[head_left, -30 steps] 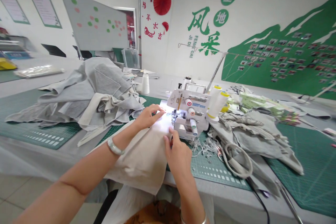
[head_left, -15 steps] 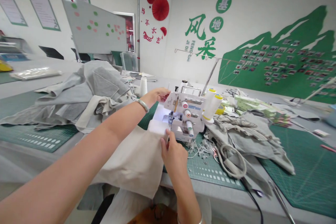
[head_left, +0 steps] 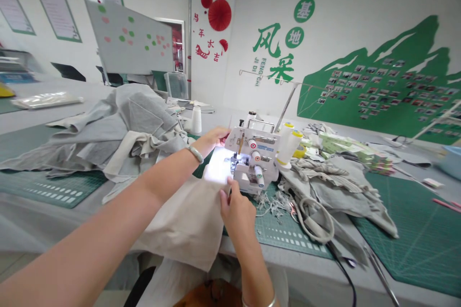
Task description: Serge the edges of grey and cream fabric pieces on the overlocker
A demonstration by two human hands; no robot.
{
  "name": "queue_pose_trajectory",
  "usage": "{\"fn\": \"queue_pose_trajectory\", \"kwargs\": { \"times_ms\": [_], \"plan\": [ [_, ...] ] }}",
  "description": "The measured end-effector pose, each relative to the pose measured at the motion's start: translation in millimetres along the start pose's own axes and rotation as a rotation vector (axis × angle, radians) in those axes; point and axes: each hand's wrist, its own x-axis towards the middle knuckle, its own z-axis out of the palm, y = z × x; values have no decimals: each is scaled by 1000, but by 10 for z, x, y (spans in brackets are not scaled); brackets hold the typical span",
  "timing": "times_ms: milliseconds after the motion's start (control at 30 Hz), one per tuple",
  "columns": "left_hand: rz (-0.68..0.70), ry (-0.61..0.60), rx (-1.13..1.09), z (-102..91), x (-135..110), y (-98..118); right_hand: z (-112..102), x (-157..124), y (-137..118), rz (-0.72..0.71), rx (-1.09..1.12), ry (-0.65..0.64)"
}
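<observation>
A white overlock sewing machine (head_left: 250, 156) stands on the table, with its lit needle area in the middle of my view. My right hand (head_left: 236, 213) pinches the beige cloth (head_left: 183, 225) at the machine's front corner. The cloth runs from there towards my lap. My left hand (head_left: 214, 138) lies flat with its fingers apart, just left of the machine and beyond the brightly lit cloth. Its fingertips are close to the machine's left side. The presser foot is partly hidden by the machine's body.
Two large thread cones (head_left: 288, 146) stand behind the machine. Grey cloth heaps lie to the left (head_left: 122, 129) and right (head_left: 331, 184) on green cutting mats (head_left: 288, 230). Thread scraps (head_left: 270, 204) and a cloth strip loop (head_left: 317, 220) lie nearby.
My left hand has moved away from the needle area to the far left side of the machine. My head has turned slightly, shifting the whole scene.
</observation>
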Motion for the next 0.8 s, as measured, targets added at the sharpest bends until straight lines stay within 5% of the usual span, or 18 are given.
{"fn": "queue_pose_trajectory", "kwargs": {
  "times_ms": [100,200,333,433,567,733,800],
  "plan": [
    [3,192,15,-169,-211,12,0,2,-7,17,13,-13],
    [90,351,125,-462,-800,-147,2,3,-7,26,30,-19],
    [28,403,693,-911,-1762,-671,-2,-7,7,29,57,-8],
    [-34,520,1161,-1181,-2229,-1021,-11,-26,15,27,81,-5],
    [-85,518,1416,-1374,-2418,-1100,-21,-41,11,31,98,10],
    [-83,873,1517,-1377,-2430,-887,-29,-31,26,13,134,9],
    [-3,891,1460,-1254,-2393,-796,-26,-27,35,4,142,4]
  ]
}}
